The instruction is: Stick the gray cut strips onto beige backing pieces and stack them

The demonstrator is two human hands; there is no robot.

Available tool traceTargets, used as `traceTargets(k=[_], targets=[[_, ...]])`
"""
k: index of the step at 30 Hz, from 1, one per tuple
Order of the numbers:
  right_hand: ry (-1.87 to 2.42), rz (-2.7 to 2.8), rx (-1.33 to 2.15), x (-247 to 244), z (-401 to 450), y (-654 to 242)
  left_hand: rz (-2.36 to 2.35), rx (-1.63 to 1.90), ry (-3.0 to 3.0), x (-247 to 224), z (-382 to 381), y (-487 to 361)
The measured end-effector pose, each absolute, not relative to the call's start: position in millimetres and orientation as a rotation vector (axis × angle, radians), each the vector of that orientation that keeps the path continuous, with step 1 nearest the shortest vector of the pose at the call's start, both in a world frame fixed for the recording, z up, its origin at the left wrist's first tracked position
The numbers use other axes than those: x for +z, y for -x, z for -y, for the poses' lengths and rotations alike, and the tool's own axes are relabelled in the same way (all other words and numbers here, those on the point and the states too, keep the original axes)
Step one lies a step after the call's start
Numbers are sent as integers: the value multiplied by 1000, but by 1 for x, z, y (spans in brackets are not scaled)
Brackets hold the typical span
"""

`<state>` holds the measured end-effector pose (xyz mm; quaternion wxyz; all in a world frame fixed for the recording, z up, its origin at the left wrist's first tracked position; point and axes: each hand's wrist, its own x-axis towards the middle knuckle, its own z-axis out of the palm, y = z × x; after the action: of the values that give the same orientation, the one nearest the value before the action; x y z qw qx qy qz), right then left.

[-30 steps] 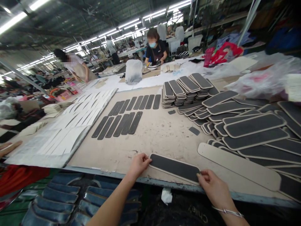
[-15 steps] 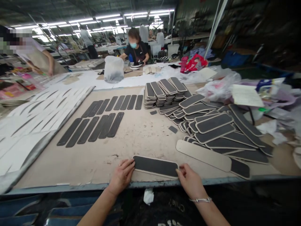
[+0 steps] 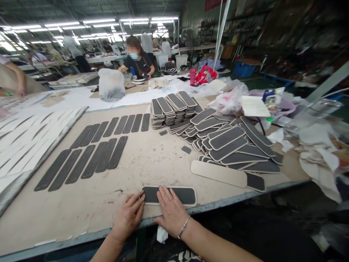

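Observation:
A long panel [image 3: 182, 195] with rounded corners, dark grey with a beige rim, lies flat near the table's front edge. My left hand [image 3: 128, 215] grips its left end, fingers bent and pressed together at the rim. Flat on the panel's middle rests my right hand [image 3: 170, 209], fingers stretched out and thumb apart, a bracelet on the wrist. To the right a similar panel [image 3: 218, 173] shows its beige side, partly over a dark one. Behind it spreads a loose pile of panels [image 3: 227, 140], beside neat stacks [image 3: 174, 103].
Two rows of dark glossy strips [image 3: 84, 153] lie on the left. White slit sheets [image 3: 29, 138] border them. Two small dark scraps [image 3: 186, 149] sit mid-table. Plastic bags [image 3: 231, 96] clutter the right. Across the table, a masked co-worker [image 3: 139, 62] handles pieces.
My right hand has left the panel's right end and now lies flat on its middle. My left hand stays at the left end. The view has turned right.

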<state>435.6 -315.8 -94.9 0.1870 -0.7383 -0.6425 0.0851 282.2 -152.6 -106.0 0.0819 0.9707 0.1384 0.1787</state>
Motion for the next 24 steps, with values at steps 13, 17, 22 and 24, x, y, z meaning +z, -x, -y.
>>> traceTargets(k=[13,17,22,24], targets=[[2324,1642,-25,-115,399,-477,-456,532,-2831,-100,156,-287],[2325,1661,-149,-124,404,-479,-569,585,-2755,-94,169,-286],[2262,1712,-273,-143,403,-481,-539,462,-2723,-82,227,-320],[2248,1723,-316,-149,404,-483,-389,249,-2748,-79,248,-341]])
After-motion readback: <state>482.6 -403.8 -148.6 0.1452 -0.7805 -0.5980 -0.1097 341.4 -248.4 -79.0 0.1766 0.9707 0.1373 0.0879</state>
